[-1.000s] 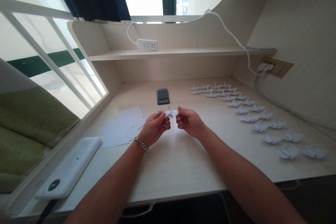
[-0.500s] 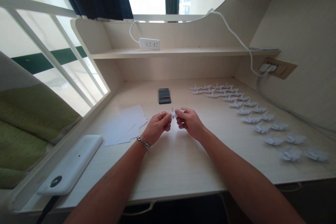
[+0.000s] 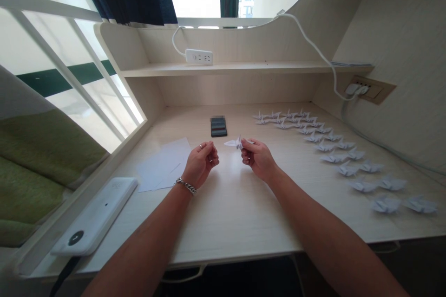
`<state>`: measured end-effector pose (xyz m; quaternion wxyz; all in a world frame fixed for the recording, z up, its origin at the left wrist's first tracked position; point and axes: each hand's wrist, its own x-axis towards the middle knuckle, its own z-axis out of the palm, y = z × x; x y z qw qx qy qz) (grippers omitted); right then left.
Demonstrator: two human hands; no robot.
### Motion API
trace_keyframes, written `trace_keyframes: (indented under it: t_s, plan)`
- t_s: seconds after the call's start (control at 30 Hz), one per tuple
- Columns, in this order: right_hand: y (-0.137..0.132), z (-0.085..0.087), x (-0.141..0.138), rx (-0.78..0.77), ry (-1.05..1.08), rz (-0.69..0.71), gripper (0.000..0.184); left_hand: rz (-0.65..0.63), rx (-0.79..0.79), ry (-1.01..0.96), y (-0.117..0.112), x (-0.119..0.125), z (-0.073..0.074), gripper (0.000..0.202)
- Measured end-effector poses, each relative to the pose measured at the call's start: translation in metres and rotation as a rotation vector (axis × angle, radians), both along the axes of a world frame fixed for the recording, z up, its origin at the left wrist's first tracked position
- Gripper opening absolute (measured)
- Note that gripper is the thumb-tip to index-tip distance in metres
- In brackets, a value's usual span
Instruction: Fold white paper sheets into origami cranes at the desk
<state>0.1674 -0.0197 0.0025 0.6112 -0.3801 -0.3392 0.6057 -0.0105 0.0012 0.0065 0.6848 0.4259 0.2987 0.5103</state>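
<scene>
My right hand (image 3: 258, 158) pinches a small white origami crane (image 3: 235, 143) at its body, with the pointed tail or neck sticking out to the left. My left hand (image 3: 201, 164) hovers a short way left of the crane, fingers curled together, touching nothing visible. Both hands are above the pale wood desk (image 3: 226, 222). Just behind them lies a dark smartphone (image 3: 219, 127). Loose white paper sheets (image 3: 163, 164) lie beneath and left of my left hand. Several folded paper cranes (image 3: 334, 158) stand in rows to the right.
A white power bank (image 3: 94, 216) lies near the desk's left edge, beside a window railing. Above sits a shelf holding a white power strip (image 3: 198, 57). A white cable runs to a wall socket (image 3: 371, 89) on the right.
My left hand has let go of the crane and moved left. My right hand alone now holds it, slightly higher, and the hands stand apart.
</scene>
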Motion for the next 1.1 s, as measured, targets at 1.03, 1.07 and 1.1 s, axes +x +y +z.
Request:
trace_keyframes:
  t_s: [1.03,1.07,1.1]
  plan:
    - [-0.007,-0.014,-0.015,0.447,-1.001,-0.266,0.019,0.037,0.209,0.406,0.004,0.011,-0.02,0.034]
    - [-0.006,-0.014,-0.014,0.442,-1.019,-0.266,0.018,0.029,0.22,0.409,0.004,0.01,-0.02,0.034]
    - [-0.006,-0.014,-0.014,0.44,-1.034,-0.266,0.018,0.024,0.231,0.412,0.004,0.01,-0.019,0.034]
